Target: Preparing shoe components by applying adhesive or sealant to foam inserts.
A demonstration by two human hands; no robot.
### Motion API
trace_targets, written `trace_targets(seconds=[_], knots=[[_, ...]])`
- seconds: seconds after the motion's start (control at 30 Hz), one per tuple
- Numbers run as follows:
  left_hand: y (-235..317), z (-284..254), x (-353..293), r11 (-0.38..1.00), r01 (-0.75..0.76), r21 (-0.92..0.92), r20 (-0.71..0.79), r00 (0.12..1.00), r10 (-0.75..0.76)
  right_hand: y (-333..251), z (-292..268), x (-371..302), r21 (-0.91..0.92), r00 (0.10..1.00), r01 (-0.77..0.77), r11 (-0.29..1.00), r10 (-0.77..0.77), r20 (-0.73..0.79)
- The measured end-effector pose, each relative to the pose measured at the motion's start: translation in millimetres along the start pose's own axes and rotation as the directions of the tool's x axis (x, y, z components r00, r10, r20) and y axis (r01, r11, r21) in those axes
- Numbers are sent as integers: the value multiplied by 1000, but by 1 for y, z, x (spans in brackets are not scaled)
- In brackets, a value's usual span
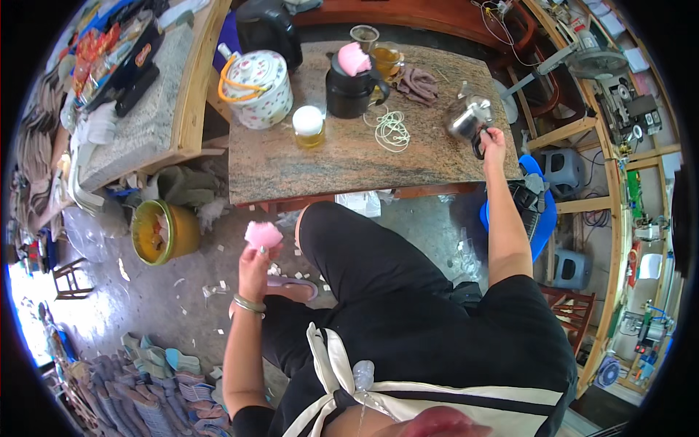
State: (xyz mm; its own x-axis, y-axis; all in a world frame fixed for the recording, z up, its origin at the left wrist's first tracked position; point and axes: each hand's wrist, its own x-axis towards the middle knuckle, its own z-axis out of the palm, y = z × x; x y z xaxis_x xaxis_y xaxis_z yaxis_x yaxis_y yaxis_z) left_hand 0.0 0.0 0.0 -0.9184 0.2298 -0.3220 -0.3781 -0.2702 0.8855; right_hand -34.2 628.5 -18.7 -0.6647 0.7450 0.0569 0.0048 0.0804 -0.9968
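My left hand is closed on a piece of pink sponge, held over the floor in front of the table. My right hand grips the black handle of a shiny teapot at the table's right side; I cannot tell whether its base touches the top. Another pink sponge piece rests on top of a black jug at the middle of the table. Left of the jug stands a glass jar with a white lid and yellowish contents.
On the stone-topped table are a floral lidded bucket, a black kettle, a glass of amber liquid, a brown cloth and a pale cord. A yellow bin and a blue chair flank it.
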Motion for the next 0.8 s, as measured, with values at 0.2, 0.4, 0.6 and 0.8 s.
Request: trace_targets(seconds=[0.2,0.4,0.6,0.8], knots=[[-33,28,-58,984,-29,-174,-95,995,13,-29,-7,-15,-32,993,-34,999,37,116],[-42,-4,-102,977,-142,-157,-304,949,89,-28,9,10,-35,989,-72,997,76,124],[-39,-23,-126,939,-259,-227,-428,893,142,4,2,42,179,979,-47,983,10,205],[-48,-30,-123,919,-311,-243,-474,864,167,5,11,52,118,983,-75,990,54,173]])
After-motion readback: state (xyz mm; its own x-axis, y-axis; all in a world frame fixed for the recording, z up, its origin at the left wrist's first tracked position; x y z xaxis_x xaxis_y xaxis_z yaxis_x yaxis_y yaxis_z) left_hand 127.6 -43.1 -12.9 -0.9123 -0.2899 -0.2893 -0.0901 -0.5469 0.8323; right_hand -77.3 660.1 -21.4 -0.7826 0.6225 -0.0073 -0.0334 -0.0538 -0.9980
